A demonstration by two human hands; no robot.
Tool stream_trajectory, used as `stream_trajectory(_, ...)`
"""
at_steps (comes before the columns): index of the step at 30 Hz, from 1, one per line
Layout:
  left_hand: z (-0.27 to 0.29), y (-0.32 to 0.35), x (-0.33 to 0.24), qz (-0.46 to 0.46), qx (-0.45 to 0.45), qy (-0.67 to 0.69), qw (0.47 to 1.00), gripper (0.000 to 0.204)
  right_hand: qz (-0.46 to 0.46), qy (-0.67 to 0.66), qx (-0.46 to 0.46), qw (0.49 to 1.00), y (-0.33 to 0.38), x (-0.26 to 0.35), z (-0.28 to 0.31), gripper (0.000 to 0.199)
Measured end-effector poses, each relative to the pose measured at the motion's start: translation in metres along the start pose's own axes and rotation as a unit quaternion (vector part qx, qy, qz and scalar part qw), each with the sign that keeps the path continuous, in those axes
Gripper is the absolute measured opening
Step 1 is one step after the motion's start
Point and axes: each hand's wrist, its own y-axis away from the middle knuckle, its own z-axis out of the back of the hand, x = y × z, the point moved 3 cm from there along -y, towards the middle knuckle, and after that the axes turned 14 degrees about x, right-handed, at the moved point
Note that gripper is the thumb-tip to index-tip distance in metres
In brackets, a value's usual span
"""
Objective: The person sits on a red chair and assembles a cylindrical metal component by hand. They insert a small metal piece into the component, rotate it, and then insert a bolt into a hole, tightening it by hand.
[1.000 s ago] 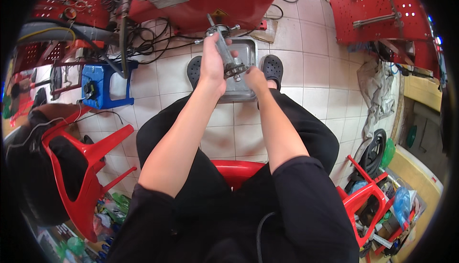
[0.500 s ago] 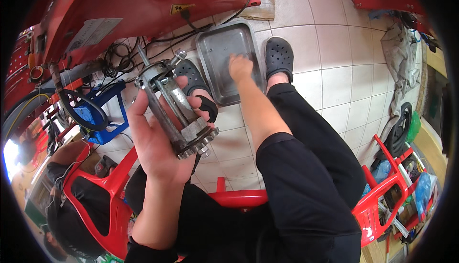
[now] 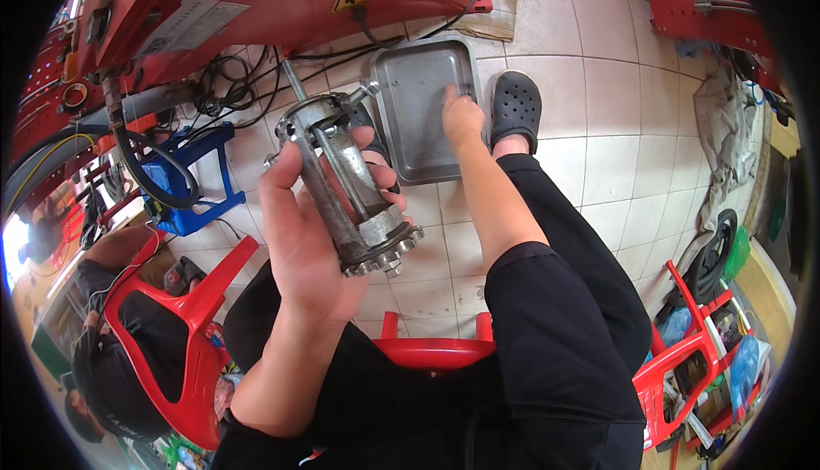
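Observation:
My left hand (image 3: 312, 248) is closed around a metal cage-like tool (image 3: 354, 188), held tilted above my left foot. It has a threaded rod along its open side, a thin shaft at the upper end and a toothed metal ring at the lower end. My right hand (image 3: 464, 117) reaches down into a grey metal tray (image 3: 470, 51) on the floor. Its fingers are curled together, the index finger pointing forward. Whether anything is pinched there is too small to make out. A few tiny parts lie on the tray bottom near the fingertips.
A large red machine (image 3: 282, 0) stands ahead, with black cables (image 3: 226, 85) at its base. A blue stand (image 3: 209, 188) is at left, and red plastic chairs (image 3: 184, 308) flank me. My dark clog (image 3: 516, 107) is beside the tray. Another person (image 3: 128, 359) sits at far left.
The view has shifted, so most things sit farther right or lower. My left hand still grips the metal tool, now more upright. My right index finger has straightened forward over the tray.

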Motion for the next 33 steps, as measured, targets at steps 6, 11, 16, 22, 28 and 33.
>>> stream_trajectory(6, -0.002, -0.002, 0.0, -0.001, -0.019, -0.013, 1.0, 0.064, -0.045, -0.037, -0.036, 0.998, -0.007, 0.001, 0.01, 0.024)
stream_trajectory(11, -0.008, -0.003, 0.0, 0.008, -0.051, -0.054, 0.997, 0.061, -0.054, -0.044, 0.0, 0.998, -0.012, 0.002, 0.013, 0.024)
stream_trajectory(16, -0.006, -0.004, 0.0, 0.01, -0.065, -0.087, 0.994, 0.059, -0.023, -0.027, -0.01, 0.999, -0.016, 0.004, 0.011, 0.022)
stream_trajectory(22, -0.006, -0.004, -0.001, 0.002, -0.055, -0.066, 0.996, 0.061, 0.02, 0.029, -0.06, 0.998, -0.022, 0.004, 0.004, 0.017)
stream_trajectory(28, 0.0, -0.004, 0.001, -0.002, -0.032, -0.033, 0.999, 0.066, 0.025, 0.014, -0.07, 0.997, -0.025, 0.004, 0.003, 0.017)
stream_trajectory(33, 0.002, -0.003, 0.001, -0.003, -0.039, -0.03, 0.999, 0.066, 0.036, -0.013, -0.073, 0.997, -0.028, 0.006, 0.002, 0.017)
